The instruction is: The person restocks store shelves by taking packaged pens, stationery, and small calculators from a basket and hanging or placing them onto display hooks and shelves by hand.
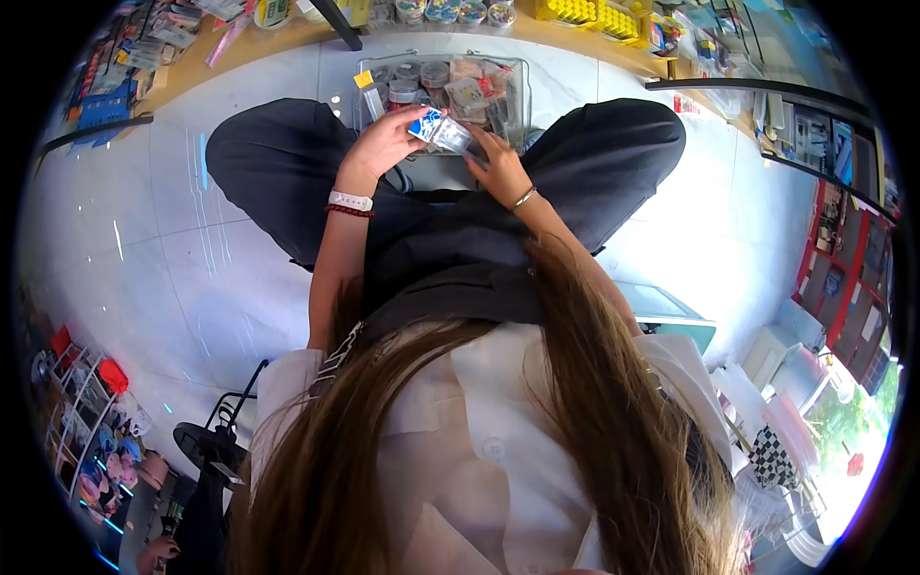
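Floor (144, 192) is seen well to the left of the bin (524, 96), a see-through box, and nearer to it the left leg (278, 158) is folded. At the bin's far left corner, a yellow tag (363, 79) can be made out. Over the bin's near left part, the left hand (383, 142) is held with its thumb and fingers closed on the packet (439, 130), which is gripped by its blue-and-white end. The packet is held slantwise above the bin's near side, and tubs (402, 91) and packs are heaped within the bin beyond it. By the right hand (500, 171), over the bin's near right part, the packet's clear end is pinched, though the fingertips are partly hidden. To the right of the bin, the right leg (613, 144) is folded; beyond the bin, yellow boxes (609, 17) are stood on a shelf (537, 33).

As for progress, the packet is judged to be in mid-handling: it has been taken up and not yet set down. Whether it is sealed or opened cannot be told. Among the heaped tubs and packs, handled pieces cannot be told from unhandled ones, so how much is left cannot be settled.
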Demonstrator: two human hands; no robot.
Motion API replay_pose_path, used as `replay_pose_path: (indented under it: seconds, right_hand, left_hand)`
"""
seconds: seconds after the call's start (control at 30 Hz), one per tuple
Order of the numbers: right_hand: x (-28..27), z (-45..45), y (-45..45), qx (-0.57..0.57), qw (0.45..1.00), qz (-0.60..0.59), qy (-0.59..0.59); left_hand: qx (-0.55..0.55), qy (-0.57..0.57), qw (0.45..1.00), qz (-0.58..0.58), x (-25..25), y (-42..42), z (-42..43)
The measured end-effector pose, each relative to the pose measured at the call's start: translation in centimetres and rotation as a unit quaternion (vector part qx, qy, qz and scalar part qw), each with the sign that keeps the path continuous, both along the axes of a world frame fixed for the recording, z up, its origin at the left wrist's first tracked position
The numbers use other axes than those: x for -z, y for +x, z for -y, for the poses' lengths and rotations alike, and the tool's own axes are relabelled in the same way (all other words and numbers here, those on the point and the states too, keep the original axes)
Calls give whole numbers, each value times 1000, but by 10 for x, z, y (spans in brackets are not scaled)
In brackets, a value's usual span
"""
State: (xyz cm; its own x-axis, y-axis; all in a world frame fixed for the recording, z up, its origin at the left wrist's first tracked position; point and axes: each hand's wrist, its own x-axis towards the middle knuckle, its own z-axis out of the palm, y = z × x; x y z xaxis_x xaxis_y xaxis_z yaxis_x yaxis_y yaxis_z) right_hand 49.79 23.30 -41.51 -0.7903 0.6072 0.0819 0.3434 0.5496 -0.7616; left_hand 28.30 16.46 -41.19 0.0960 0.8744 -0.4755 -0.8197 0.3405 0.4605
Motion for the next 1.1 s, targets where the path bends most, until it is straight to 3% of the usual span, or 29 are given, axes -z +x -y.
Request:
replay_pose_path:
  seconds: [0.1, 0.17, 0.33, 0.4, 0.47, 0.5, 0.57, 0.63, 0.7, 0.73, 0.77, 0.83, 0.97, 1.03, 1.1]
  right_hand:
    - [-7, 1, 0, -4, 999, -49, 23]
    - [-14, -4, 3, 10, 1000, 6, 3]
    - [-25, -33, 20, 42, 994, -50, 91]
    - [-67, -54, 24, 112, 992, -52, -3]
    - [-93, -85, 33, 174, 975, -110, 83]
    - [-121, -103, 40, 225, 969, -90, 48]
    - [-154, -143, 54, 308, 931, -120, 154]
    - [-198, -183, 72, 352, 863, -231, 280]
    - [-240, -220, 95, 423, 837, -256, 233]
    - [-259, -238, 106, 439, 820, -269, 251]
    - [-277, -257, 116, 454, 802, -281, 268]
    - [-314, -295, 134, 463, 750, -276, 383]
    - [-370, -348, 154, 515, 715, -286, 376]
    - [-392, -377, 164, 556, 689, -291, 363]
    - [-410, -403, 170, 536, 651, -290, 451]
  left_hand:
    - [-43, -10, 999, 8, 8, 0, 3]
    - [-97, -44, 994, -19, 6, 1, -5]
    - [-124, 13, 992, 12, 31, 1, -12]
    - [-133, -38, 987, -77, 38, 3, -18]
    - [-79, -68, 968, -227, 48, 6, -21]
    - [-73, -60, 956, -279, 78, 5, -25]
    - [-19, -81, 910, -406, 116, 11, -32]
    - [-78, 6, 841, -535, 149, 25, -32]
    - [-20, -34, 725, -688, 190, 26, -30]
    - [-28, -29, 707, -707, 189, 31, -27]
    - [-19, -9, 604, -797, 159, 42, -19]
    - [-9, 11, 591, -807, 144, 48, -7]
    - [8, 40, 562, -826, 154, 43, -9]
    - [-11, 49, 591, -805, 155, 43, -8]
    - [6, 36, 560, -827, 138, 46, -2]
